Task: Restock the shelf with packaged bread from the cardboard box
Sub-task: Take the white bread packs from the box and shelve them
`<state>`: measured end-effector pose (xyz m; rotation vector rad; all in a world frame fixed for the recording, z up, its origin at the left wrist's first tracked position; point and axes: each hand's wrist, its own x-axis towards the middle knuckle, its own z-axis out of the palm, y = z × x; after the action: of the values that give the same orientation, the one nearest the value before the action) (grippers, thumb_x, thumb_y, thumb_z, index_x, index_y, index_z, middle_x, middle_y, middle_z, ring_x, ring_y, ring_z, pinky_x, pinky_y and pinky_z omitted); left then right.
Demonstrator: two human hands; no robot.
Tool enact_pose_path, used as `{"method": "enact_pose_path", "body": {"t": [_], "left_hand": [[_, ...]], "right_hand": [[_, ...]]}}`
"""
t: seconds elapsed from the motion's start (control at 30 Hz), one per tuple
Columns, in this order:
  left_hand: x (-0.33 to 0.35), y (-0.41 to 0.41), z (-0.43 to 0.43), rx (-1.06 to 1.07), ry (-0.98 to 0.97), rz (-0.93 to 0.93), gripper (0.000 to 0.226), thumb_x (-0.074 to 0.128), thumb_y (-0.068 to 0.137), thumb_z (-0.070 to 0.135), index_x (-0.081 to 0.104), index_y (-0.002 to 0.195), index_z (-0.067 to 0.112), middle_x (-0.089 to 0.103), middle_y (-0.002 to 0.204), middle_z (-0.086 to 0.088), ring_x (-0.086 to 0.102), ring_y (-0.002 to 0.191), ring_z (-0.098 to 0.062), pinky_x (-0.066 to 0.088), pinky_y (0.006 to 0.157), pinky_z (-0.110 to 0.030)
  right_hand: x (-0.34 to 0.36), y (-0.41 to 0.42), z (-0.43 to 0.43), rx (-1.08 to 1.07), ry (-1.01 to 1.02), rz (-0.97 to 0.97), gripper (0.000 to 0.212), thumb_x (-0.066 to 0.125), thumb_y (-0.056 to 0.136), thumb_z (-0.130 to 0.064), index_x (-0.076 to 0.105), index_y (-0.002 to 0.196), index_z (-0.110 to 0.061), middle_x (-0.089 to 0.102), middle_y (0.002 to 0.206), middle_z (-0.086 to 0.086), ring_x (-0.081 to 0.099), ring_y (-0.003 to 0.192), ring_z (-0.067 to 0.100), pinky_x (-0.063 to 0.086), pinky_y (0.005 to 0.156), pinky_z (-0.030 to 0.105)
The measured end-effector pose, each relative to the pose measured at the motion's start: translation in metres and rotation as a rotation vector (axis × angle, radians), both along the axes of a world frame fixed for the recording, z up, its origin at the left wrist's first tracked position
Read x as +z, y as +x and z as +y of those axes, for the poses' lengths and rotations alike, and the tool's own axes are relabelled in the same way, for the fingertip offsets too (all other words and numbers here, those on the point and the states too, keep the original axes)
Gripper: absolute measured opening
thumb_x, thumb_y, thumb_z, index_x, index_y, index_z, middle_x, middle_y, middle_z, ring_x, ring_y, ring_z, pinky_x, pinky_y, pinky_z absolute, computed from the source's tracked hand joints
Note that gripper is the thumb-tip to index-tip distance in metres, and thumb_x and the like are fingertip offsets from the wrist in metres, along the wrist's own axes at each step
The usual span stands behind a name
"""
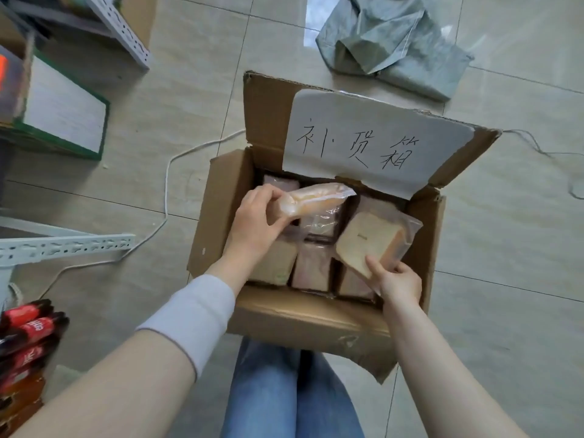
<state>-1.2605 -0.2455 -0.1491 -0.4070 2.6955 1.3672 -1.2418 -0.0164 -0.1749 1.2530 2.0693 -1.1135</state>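
Below, cardboard box [300, 317] sat on beige tiled floor [505, 248] w/ grey bag [395, 42] nearby; left grip [252, 222] clamped a bread pack [319, 200], right grip [399, 281] pinched a toast pack [369, 245].

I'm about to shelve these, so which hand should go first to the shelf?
Left, probably. The left hand grips a bread packet above those in the cardboard box, and the white shelf rail lies on that side.

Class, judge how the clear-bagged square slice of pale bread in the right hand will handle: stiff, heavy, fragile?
Probably light: the right hand holds the clear-bagged square slice of pale bread by one corner. It seems stiff, jutting flat from that corner. Its loose film suggests a hard grip would dent it.
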Motion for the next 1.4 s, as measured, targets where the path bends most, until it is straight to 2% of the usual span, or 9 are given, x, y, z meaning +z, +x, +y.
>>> {"method": "enact_pose_path", "body": {"t": [0.2,0.37,0.53,0.77,0.87,1.07,1.13,1.3,1.4], "left_hand": [[0.102,0.072,-0.028,0.241,0.090,0.108,0.027,0.070,0.080,0.023,0.054,0.101,0.019,0.060,0.099,0.007,0.058,0.089,-0.010,0.048,0.071,-0.017],[0.224,0.155,-0.083,0.537,0.132,0.250,0.019,0.069,0.078,0.037,0.050,0.082,0.036,0.058,0.081,0.019,0.057,0.073,0.009,0.040,0.058,-0.001],[0.347,0.259,-0.170,0.765,0.047,0.439,0.020,0.068,0.077,0.040,0.049,0.074,0.034,0.058,0.072,0.016,0.054,0.064,0.014,0.039,0.058,-0.002],[0.485,0.453,-0.316,1.037,-0.127,0.706,0.015,0.066,0.076,0.035,0.052,0.074,0.029,0.055,0.069,0.015,0.051,0.058,0.012,0.038,0.059,-0.005],[0.512,0.540,-0.378,1.111,-0.174,0.721,0.017,0.067,0.082,0.023,0.052,0.076,0.028,0.057,0.074,0.013,0.052,0.061,0.012,0.040,0.064,-0.007],[0.514,0.669,-0.482,1.321,-0.301,0.636,0.010,0.065,0.084,0.024,0.057,0.083,0.019,0.058,0.073,0.010,0.054,0.061,0.008,0.039,0.057,-0.007],[0.505,0.690,-0.514,1.382,-0.346,0.596,0.015,0.066,0.083,0.025,0.058,0.088,0.013,0.057,0.071,0.007,0.052,0.064,-0.002,0.037,0.054,-0.009],[0.486,0.700,-0.599,1.437,-0.322,0.575,0.020,0.066,0.083,0.023,0.060,0.093,0.007,0.062,0.085,-0.005,0.057,0.076,-0.018,0.045,0.067,-0.023],[0.480,0.690,-0.653,1.440,-0.295,0.568,0.015,0.066,0.083,0.022,0.058,0.091,0.011,0.061,0.079,0.001,0.057,0.069,-0.011,0.044,0.063,-0.019]], "right_hand": [[0.090,0.043,-0.003,0.114,-0.153,0.121,0.029,0.078,0.069,-0.035,0.064,0.090,-0.021,0.067,0.087,-0.003,0.065,0.086,0.021,0.054,0.086,0.042],[0.210,0.076,-0.054,0.338,-0.369,0.237,0.030,0.076,0.072,-0.029,0.063,0.098,-0.020,0.066,0.085,-0.007,0.064,0.075,0.009,0.049,0.055,0.018],[0.320,0.116,-0.147,0.636,-0.510,0.353,0.036,0.076,0.070,-0.030,0.061,0.101,-0.019,0.068,0.092,-0.002,0.067,0.081,0.012,0.053,0.063,0.022],[0.436,0.225,-0.354,1.003,-0.853,0.509,0.011,0.073,0.071,-0.012,0.063,0.069,-0.017,0.065,0.051,-0.012,0.062,0.049,-0.001,0.048,0.048,0.010],[0.468,0.283,-0.446,1.128,-0.953,0.525,0.029,0.070,0.076,-0.009,0.065,0.050,-0.023,0.060,0.047,-0.013,0.059,0.048,-0.001,0.048,0.049,0.013],[0.490,0.372,-0.603,1.311,-0.971,0.600,0.010,0.076,0.073,-0.018,0.067,0.075,-0.016,0.070,0.072,0.000,0.065,0.066,0.012,0.054,0.064,0.021],[0.492,0.391,-0.651,1.309,-0.981,0.606,0.013,0.076,0.072,-0.012,0.063,0.073,-0.014,0.065,0.074,0.004,0.061,0.072,0.019,0.051,0.073,0.031],[0.491,0.405,-0.767,1.314,-0.975,0.663,0.022,0.077,0.070,-0.010,0.058,0.076,-0.020,0.065,0.071,-0.002,0.062,0.066,0.014,0.057,0.068,0.028],[0.487,0.401,-0.834,1.351,-0.970,0.683,0.022,0.078,0.070,-0.014,0.057,0.075,-0.021,0.063,0.074,0.000,0.060,0.071,0.017,0.053,0.077,0.035]]}}
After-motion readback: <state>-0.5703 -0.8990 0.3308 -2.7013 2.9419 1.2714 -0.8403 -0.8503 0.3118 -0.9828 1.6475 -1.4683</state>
